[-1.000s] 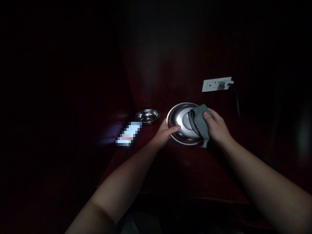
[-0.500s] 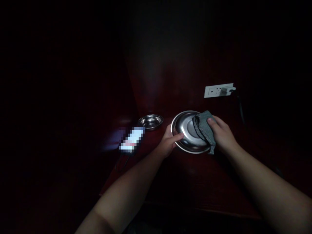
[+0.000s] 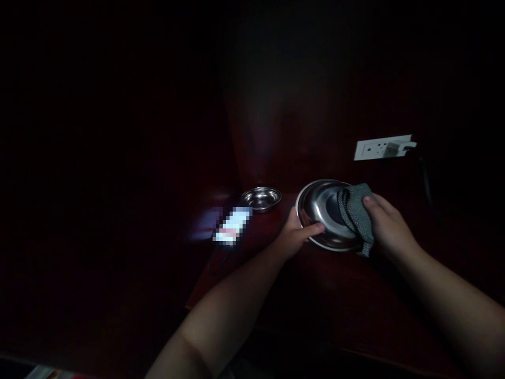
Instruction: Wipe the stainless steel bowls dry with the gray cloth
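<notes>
A shiny steel bowl (image 3: 315,202) is held up off the table, its underside with the flat round base turned toward me. My left hand (image 3: 296,232) grips its left rim, thumb across the outer wall and the other fingers hidden behind. Bunched in my right hand (image 3: 389,218) is a grey-green cloth (image 3: 357,208) with a speckled edge. The cloth lies against the right side of the bowl and covers part of its base. A second, smaller steel bowl (image 3: 261,200) sits upright on the table, left of and behind the held one.
A lit phone (image 3: 232,226) with a cable is at the left of the dark red table (image 3: 311,300). On the wall behind, a white socket panel (image 3: 381,148) has a plug and a hanging cord. The surroundings are very dark.
The whole view has shifted, so everything sits farther right in the picture. Both hands keep their hold on the bowl and the cloth, with little visible motion between them.
</notes>
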Demonstrator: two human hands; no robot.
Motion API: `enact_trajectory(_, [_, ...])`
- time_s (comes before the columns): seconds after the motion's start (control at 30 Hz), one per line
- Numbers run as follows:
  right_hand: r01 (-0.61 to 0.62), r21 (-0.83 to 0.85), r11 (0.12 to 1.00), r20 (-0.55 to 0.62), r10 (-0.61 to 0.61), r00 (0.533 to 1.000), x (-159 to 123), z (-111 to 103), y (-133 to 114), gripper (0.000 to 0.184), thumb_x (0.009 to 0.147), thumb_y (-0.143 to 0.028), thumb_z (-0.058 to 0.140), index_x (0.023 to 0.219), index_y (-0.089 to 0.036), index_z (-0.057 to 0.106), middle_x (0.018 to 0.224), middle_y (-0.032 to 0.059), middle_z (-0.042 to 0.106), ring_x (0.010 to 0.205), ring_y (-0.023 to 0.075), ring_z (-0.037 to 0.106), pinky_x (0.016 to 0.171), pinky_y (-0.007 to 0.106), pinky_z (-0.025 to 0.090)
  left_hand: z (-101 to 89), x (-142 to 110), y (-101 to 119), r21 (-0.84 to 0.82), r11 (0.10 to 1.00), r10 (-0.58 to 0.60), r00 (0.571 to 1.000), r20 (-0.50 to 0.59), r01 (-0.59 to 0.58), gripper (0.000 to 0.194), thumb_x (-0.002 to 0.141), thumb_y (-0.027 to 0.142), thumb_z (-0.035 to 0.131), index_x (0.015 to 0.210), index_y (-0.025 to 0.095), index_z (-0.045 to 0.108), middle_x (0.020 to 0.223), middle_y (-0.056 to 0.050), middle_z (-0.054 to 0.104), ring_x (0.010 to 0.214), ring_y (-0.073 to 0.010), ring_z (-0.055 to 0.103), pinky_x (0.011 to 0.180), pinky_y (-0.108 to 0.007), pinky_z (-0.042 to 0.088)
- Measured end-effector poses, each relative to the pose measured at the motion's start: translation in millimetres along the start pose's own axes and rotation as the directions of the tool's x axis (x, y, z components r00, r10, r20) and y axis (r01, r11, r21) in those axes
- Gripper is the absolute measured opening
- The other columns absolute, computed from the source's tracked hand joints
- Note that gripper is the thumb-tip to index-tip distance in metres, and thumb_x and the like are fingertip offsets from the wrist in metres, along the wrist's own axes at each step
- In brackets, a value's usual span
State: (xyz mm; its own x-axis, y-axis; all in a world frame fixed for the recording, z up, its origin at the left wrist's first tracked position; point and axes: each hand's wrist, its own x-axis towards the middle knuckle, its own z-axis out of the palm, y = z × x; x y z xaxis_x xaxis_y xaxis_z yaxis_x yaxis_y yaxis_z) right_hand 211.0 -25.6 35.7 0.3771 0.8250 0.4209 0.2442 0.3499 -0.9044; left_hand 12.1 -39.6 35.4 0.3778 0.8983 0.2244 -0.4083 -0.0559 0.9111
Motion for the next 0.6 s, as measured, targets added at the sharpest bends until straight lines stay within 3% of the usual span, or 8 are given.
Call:
enact_trajectory(0.1, [-0.102,0.033,0.994,0.042,0.101,0.994,-1,0,-1,0.049,0.076,-0.060,0.057,0.110,-0.025,0.064,0.113,0.0086,0.066,0.108,0.0296,0.058,0.097,0.046,0.042,0.9,3,2,-0.025,0.999,0.036,0.999,-0.009,-0.036,0.074,0.055,0.028,0.080,0.120,0.021,0.045,0.114,-0.008,0.058,0.106,-0.0263,0.055,0.085,-0.038,0.045])
enact_trajectory(0.27, [-0.149,-0.017,0.989,0.068,0.150,0.986,-4,0,-10,0.043,0.075,-0.055,0.058,0.106,-0.026,0.066,0.117,0.0076,0.064,0.110,0.0290,0.057,0.100,0.044,0.039,-3.6,7,4,-0.040,0.997,0.070,0.997,-0.029,-0.071,0.063,0.055,0.027,0.080,0.111,0.018,0.052,0.107,-0.007,0.061,0.106,-0.0264,0.056,0.091,-0.040,0.041])
enact_trajectory(0.47, [-0.230,-0.019,0.973,0.078,0.231,0.970,-10,3,-22,0.042,0.073,-0.050,0.060,0.104,-0.023,0.065,0.114,0.0069,0.065,0.104,0.0267,0.060,0.094,0.039,0.044,-9.8,8,-1,-0.049,0.995,0.082,0.996,-0.046,-0.084,0.057,0.057,0.025,0.079,0.107,0.016,0.055,0.102,-0.006,0.062,0.100,-0.0225,0.057,0.092,-0.038,0.040])
enact_trajectory(0.6, [-0.237,-0.008,0.972,0.045,0.237,0.971,-6,2,-16,0.045,0.071,-0.054,0.062,0.103,-0.024,0.065,0.105,0.0060,0.067,0.098,0.0266,0.062,0.087,0.039,0.046,-8.1,6,-4,-0.126,0.991,0.028,0.998,-0.059,-0.035,0.054,0.057,0.025,0.078,0.106,0.017,0.056,0.097,-0.004,0.062,0.095,-0.0206,0.058,0.088,-0.035,0.042])
